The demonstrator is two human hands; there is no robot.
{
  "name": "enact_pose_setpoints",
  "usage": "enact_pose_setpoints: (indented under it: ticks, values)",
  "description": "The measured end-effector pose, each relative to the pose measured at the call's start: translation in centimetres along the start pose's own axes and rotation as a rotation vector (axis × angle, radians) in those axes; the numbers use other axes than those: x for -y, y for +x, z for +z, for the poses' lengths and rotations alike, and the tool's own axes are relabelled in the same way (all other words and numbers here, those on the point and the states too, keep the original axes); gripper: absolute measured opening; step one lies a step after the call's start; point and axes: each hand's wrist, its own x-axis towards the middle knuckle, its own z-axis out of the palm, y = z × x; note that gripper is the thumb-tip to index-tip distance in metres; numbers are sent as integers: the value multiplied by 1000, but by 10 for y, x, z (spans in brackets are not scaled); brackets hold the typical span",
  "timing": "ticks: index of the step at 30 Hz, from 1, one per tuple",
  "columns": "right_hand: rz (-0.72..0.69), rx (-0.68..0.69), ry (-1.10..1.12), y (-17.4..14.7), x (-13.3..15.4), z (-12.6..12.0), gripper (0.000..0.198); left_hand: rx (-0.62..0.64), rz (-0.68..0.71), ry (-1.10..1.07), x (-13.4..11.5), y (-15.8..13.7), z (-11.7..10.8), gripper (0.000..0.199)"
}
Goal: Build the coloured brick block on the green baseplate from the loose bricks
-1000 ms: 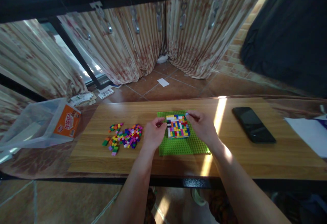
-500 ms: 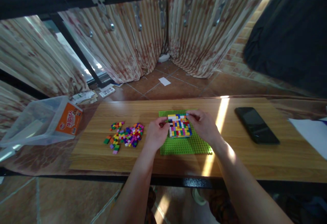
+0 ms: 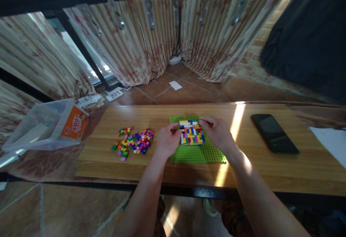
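A low block of many-coloured building bricks (image 3: 191, 133) is built up on a green studded baseplate (image 3: 186, 155). My left hand (image 3: 168, 139) grips the block's left side, thumb and forefinger curled against its edge. At the far right corner of the block, my right hand (image 3: 217, 130) is closed in a pinch. A small building brick is in its fingertips, mostly hidden by them. Left of the baseplate, a loose pile of small coloured bricks (image 3: 140, 141) lies on the wooden table (image 3: 94, 157).
A black phone (image 3: 274, 133) lies at the table's right, with white paper (image 3: 328, 141) beyond it. A clear plastic bin (image 3: 48, 121) with an orange label stands off the left end. Striped curtains (image 3: 151, 42) hang behind the table.
The whole view has shifted slightly. Both hands stay at the block; a light blue spot at the right fingertips is now covered.
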Motion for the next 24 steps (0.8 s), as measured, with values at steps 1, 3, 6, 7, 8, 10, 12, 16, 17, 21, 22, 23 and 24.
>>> enact_pose_setpoints:
  ticks: [1, 3, 6, 7, 8, 10, 12, 16, 17, 21, 22, 23, 24]
  values:
    - [0, 0, 0, 0, 1, 0, 28, 0, -1, 2, -1, 0, 0, 31]
    - [4, 1, 21, 1, 1, 1, 27, -2, -2, 12, -3, -1, 0, 31]
    - [36, 10, 85, 2, -1, 4, 27, -5, -2, 14, -3, 0, 0, 30]
    - [48, 13, 106, 3, -2, 4, 28, -6, 1, 13, -2, 0, 0, 30]
    - [59, 16, 124, 3, -4, 5, 28, -8, 5, 11, -1, 0, 0, 30]
    - [71, 28, 163, 4, -6, 6, 29, -7, 13, 8, 0, 0, 1, 29]
    - [89, 40, 215, 3, -8, 7, 29, -11, 9, 13, 1, 0, 2, 30]
    - [167, 58, 354, 3, -11, 8, 32, -20, -2, 25, 0, -1, 2, 31]
    - [186, 58, 392, 2, -11, 8, 33, -18, 1, 28, 0, -1, 2, 31]
    - [269, 61, 567, 3, -13, 11, 34, -9, -6, 61, -4, -3, 1, 31]
    - [295, 65, 617, 3, -13, 11, 34, -8, -9, 68, -5, -3, 0, 31]
    - [320, 70, 666, 3, -13, 12, 35, -8, -11, 72, -6, -4, 0, 31]
    - [341, 74, 709, 3, -14, 13, 35, -10, -11, 75, -6, -4, 0, 31]
